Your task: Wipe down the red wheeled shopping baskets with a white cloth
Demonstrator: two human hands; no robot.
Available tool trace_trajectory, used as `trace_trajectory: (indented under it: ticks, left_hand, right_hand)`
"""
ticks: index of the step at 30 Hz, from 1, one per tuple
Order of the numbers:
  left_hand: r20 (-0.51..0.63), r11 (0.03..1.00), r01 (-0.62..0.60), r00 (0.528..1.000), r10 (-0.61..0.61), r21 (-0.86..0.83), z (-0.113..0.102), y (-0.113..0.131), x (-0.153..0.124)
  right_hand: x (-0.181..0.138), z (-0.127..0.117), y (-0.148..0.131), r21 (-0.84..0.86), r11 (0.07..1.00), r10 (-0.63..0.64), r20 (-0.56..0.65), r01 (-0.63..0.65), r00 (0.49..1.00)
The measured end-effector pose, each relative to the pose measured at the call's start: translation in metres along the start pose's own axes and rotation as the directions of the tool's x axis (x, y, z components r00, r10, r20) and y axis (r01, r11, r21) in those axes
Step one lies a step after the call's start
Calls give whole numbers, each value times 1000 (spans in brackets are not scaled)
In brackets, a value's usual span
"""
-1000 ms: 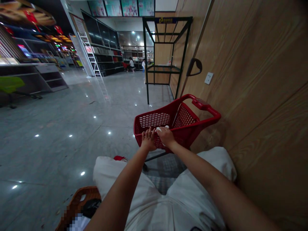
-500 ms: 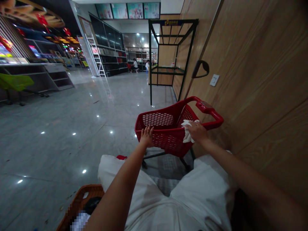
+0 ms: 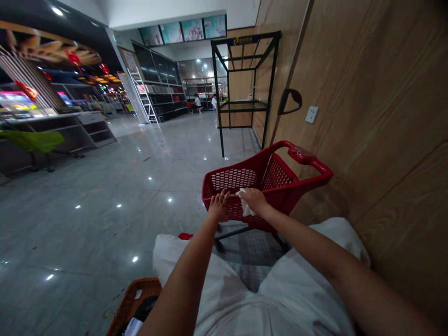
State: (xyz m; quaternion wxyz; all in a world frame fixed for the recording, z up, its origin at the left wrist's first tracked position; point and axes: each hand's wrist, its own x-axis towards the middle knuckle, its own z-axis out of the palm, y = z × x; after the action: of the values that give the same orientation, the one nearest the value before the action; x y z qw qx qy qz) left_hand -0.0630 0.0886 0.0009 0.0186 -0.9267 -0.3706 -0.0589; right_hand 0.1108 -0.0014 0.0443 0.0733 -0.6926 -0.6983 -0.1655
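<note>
A small red plastic shopping cart (image 3: 276,177) stands in front of my knees, close to the wooden wall. My left hand (image 3: 218,208) grips the cart's near rim, fingers curled over the edge. My right hand (image 3: 255,200) presses a white cloth (image 3: 244,205) against the same rim, just right of the left hand. The cart's red push handle (image 3: 308,161) points toward the wall. My legs in white trousers fill the lower part of the view.
A brown woven basket (image 3: 131,303) sits on the floor by my left leg. A black metal rack (image 3: 245,88) stands ahead along the wooden wall (image 3: 367,93). Glossy grey floor (image 3: 87,210) stretches left to shelves, a ladder and distant people.
My right hand with the cloth has slid back left along the rim from near the handle, ending beside my left hand. The left hand has kept its hold on the rim.
</note>
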Motion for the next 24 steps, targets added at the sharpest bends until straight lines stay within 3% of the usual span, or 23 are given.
trace_trajectory:
  ticks: [4, 8, 12, 15, 17, 21, 24]
  left_hand:
    - [2, 1000, -1, 1000, 1, 21, -1, -15, 7]
    - [39, 997, -32, 999, 30, 65, -10, -30, 20]
    - [79, 992, 34, 996, -44, 118, -21, -35, 34]
    - [47, 986, 99, 993, -106, 136, -30, -17, 44]
    - [1, 989, 90, 996, -91, 117, -39, 11, 51]
    - [-159, 996, -92, 983, 88, -15, -64, 88, 64]
    - [-280, 963, -241, 939, 200, -119, -76, 131, 67]
  right_hand:
    - [-41, -31, 76, -112, 993, -29, -44, 23, 999]
    - [-70, -69, 146, -179, 981, -74, -14, 70, 997]
    - [-81, -91, 187, -186, 982, -8, 14, 10, 1000]
    - [-78, -90, 185, -181, 979, 94, -36, -99, 995]
    - [-69, -85, 170, -187, 968, 162, -51, -168, 986]
    - [-49, -76, 130, -183, 963, 199, -17, -199, 980]
    - [-43, -78, 112, -143, 987, 64, -39, -69, 997]
